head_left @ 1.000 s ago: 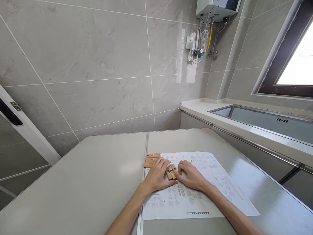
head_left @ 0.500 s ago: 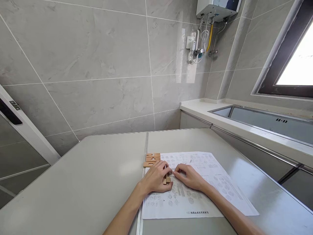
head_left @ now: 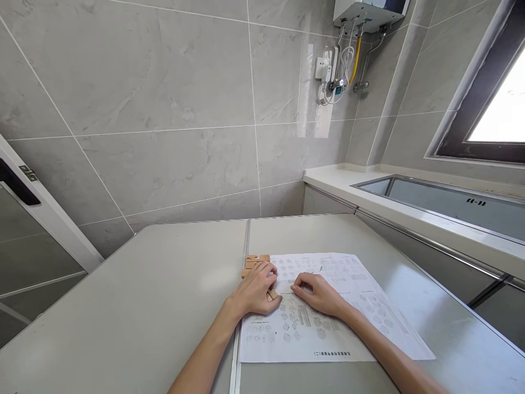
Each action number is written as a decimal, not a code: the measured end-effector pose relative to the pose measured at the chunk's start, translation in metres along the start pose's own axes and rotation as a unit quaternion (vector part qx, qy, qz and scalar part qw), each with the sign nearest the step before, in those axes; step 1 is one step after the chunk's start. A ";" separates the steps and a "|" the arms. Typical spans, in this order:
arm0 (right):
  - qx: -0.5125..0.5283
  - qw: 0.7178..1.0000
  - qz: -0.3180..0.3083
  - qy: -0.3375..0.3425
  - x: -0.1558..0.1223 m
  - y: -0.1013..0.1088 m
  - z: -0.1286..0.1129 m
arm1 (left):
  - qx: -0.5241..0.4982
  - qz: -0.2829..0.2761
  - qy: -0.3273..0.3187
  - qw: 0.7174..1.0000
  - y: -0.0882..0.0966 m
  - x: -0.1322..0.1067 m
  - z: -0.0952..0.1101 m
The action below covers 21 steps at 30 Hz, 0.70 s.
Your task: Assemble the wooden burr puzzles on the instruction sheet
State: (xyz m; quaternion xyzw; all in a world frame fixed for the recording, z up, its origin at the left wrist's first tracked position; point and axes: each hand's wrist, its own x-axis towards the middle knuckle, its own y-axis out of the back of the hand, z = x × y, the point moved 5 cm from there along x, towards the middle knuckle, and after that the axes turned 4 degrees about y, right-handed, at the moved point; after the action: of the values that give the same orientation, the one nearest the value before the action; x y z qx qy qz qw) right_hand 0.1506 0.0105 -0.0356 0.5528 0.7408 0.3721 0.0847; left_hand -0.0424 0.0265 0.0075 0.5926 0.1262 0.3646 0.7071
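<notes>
My left hand [head_left: 257, 291] is curled around small notched wooden puzzle pieces [head_left: 271, 295], low over the left part of a printed sheet [head_left: 295, 342]. Only a bit of the wood shows between thumb and fingers, so how the pieces fit together is hidden. More notched wooden sticks [head_left: 258, 259] lie side by side just beyond that hand, at the sheet's upper left corner, partly covered by the fingers. My right hand [head_left: 316, 294] rests on the middle of the sheet, a short gap to the right, thumb and fingertips drawn together with nothing visible in them.
The sheet carries small line drawings and text, upside down to me. It lies on a pale table [head_left: 180, 306] with a seam [head_left: 246, 235] down its middle. A counter with a sink [head_left: 435, 200] runs along the right, and a tiled wall [head_left: 172, 164] stands behind.
My left hand has drawn slightly left and up with the wooden pieces, away from the right fingertips. The pieces are now more hidden in it. My right hand has hardly moved.
</notes>
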 end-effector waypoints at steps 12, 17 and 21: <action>0.013 1.000 -0.006 0.012 0.001 0.000 -0.001 | 0.009 0.009 0.074 0.997 -0.022 -0.003 -0.012; 0.013 1.000 -0.004 0.013 0.001 -0.001 -0.001 | 0.045 0.025 0.090 0.995 -0.037 -0.003 -0.014; 0.004 1.000 -0.008 0.010 0.001 -0.002 0.001 | 0.046 0.056 0.094 0.993 -0.044 -0.003 -0.016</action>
State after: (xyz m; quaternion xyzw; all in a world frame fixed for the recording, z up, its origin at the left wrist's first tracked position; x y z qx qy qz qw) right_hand 0.1493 0.0111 -0.0373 0.5437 0.7473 0.3740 0.0779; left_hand -0.0376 0.0353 -0.0387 0.5936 0.1758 0.4517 0.6424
